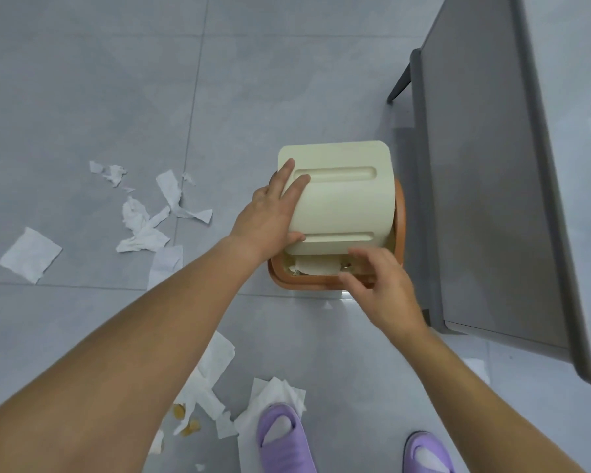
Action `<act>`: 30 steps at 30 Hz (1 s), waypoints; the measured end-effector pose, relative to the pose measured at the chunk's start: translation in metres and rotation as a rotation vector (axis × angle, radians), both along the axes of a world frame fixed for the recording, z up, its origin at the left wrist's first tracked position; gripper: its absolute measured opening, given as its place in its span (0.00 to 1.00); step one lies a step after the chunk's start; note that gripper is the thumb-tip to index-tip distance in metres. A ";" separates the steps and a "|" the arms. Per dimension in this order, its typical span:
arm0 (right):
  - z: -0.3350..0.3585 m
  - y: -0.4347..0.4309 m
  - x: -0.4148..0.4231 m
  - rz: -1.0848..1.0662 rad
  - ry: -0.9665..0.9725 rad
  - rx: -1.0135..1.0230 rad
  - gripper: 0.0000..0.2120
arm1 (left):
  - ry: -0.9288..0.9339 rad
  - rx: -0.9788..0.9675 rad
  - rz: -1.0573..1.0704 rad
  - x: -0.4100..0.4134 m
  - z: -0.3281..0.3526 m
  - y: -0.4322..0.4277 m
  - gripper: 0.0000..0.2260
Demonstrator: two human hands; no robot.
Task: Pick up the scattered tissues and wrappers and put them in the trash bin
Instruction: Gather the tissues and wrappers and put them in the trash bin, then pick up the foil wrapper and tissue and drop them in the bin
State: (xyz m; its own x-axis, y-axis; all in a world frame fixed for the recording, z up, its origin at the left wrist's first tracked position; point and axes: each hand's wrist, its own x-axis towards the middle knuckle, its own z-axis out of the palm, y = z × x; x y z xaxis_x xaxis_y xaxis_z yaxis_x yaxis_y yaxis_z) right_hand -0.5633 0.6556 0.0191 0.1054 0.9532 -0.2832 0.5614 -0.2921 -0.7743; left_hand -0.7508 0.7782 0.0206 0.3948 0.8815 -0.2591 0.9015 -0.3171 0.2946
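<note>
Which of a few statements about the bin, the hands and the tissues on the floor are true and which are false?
1. The left hand rests on the cream lid of the trash bin. True.
2. The lid fully closes the bin. False: a gap shows at the near edge, with paper visible inside.
3. The right hand is at the bin's near rim. True.
4. All tissues are already in the bin. False: torn tissues lie on the floor left of the bin, and more near the purple slippers.
5. The bin stands to the right of the grey table. False: it stands to the table's left.
</note>
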 end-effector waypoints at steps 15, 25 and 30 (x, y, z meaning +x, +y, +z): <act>0.078 -0.422 0.089 -0.599 -0.115 -0.643 0.28 | -0.118 -0.320 0.187 -0.011 0.033 -0.249 0.46; 0.051 -0.643 0.227 -0.743 -0.115 -0.693 0.31 | -0.147 -0.477 0.148 0.139 0.041 -0.513 0.54; -0.003 -0.686 0.329 -0.651 -0.116 -0.722 0.28 | -0.156 -0.550 0.021 0.260 -0.014 -0.591 0.48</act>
State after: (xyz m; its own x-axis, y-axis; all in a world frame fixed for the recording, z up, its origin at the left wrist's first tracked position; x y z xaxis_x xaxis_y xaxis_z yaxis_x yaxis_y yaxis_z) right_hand -0.2346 -0.0307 0.0160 0.6134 0.3003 -0.7305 0.1843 -0.9538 -0.2373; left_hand -0.4905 0.1873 0.0067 0.4487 0.6416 -0.6221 0.8386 -0.0615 0.5413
